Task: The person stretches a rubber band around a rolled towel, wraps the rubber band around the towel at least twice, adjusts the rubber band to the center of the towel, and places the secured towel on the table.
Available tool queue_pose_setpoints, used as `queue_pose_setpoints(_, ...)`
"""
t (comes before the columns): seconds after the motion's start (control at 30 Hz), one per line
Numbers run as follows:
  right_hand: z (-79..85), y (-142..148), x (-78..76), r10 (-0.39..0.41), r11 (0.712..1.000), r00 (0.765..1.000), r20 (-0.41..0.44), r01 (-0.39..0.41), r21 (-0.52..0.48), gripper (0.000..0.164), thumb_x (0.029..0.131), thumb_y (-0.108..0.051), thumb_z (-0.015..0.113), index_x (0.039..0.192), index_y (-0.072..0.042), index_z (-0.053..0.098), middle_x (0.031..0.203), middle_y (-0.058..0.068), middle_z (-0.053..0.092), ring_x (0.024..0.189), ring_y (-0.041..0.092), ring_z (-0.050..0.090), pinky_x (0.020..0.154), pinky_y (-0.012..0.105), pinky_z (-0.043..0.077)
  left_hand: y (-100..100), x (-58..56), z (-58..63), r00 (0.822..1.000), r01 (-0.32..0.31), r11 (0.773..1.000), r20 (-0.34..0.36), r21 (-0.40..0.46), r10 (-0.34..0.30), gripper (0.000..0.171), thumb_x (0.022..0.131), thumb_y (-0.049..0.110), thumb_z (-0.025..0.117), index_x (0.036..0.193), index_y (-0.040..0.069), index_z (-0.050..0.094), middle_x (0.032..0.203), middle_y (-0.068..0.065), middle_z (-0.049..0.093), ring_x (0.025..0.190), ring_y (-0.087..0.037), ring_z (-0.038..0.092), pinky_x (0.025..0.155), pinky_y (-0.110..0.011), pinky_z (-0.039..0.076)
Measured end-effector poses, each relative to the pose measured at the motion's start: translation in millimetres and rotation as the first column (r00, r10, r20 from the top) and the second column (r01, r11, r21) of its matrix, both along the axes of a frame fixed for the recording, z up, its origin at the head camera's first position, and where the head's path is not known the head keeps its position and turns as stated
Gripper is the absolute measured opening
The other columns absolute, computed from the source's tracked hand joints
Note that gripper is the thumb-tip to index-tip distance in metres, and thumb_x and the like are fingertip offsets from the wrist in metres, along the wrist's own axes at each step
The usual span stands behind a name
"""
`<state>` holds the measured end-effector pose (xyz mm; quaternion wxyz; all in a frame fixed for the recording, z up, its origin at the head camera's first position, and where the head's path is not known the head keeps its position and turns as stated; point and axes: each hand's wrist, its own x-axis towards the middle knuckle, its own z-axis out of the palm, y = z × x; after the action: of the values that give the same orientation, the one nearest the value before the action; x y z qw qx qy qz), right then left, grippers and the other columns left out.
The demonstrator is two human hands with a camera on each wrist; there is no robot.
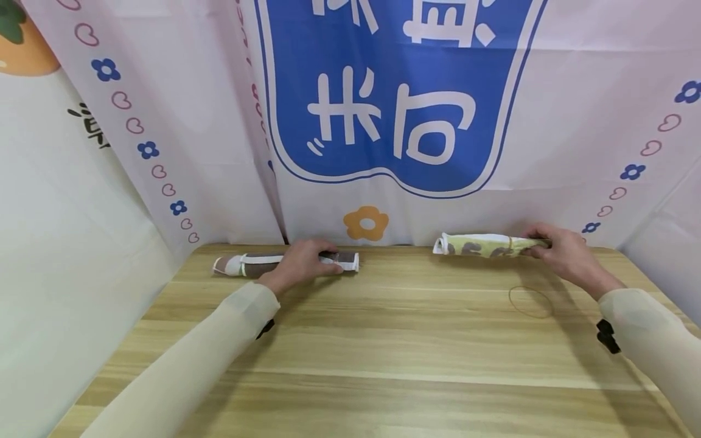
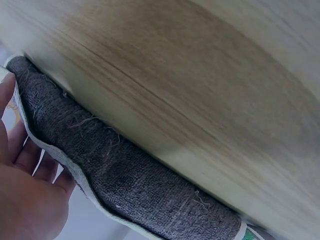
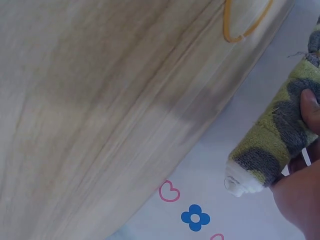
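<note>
Tbl [image 1: 394, 353]: L hand [image 1: 301, 261] grips brn roll [image 1: 260, 267], R hand [image 1: 566, 252] grn roll [image 1: 479, 246].

Brown roll [image 2: 117, 162], green roll [image 3: 272, 125]: rough cloth | table [image 1: 383, 347]: smooth wood

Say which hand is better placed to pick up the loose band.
Likely the right hand, being nearer the loose band, though it should probably set down its green roll first. The left hand is farther off, gripping the brown roll.
</note>
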<state>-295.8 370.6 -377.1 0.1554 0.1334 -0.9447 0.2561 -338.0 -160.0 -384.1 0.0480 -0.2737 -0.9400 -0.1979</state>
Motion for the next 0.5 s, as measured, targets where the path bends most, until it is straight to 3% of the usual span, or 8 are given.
queue_pose_setpoints(0.13,-4.1,1.6,-2.0,0.003,1.0,1.0,0.015,-0.003,-0.002,0.017,0.096,0.002,0.075,0.112,-0.002,0.071,0.113,0.027,0.072,0.101,0.045,0.067,0.085,0.061,0.051,1.1,-0.9,-0.4,1.0,-0.014,1.0,0.012,-0.007,0.014,0.046,0.089,0.036,0.089,0.123,0.006,0.079,0.123,-0.01,0.076,0.116,-0.031,0.069,0.102,-0.046,0.054)
queue_pose_setpoints(0.5,-12.1,6.8,-5.2,0.0,1.0,0.998,0.057,0.0,0.012,0.015,0.097,0.0,0.074,0.112,-0.002,0.07,0.115,0.03,0.07,0.104,0.052,0.064,0.088,0.068,0.048,1.7,-6.5,-4.1,1.0,-0.019,0.999,0.019,-0.026,0.019,0.046,0.09,0.035,0.087,0.126,0.007,0.078,0.126,-0.011,0.075,0.119,-0.033,0.068,0.104,-0.047,0.053)
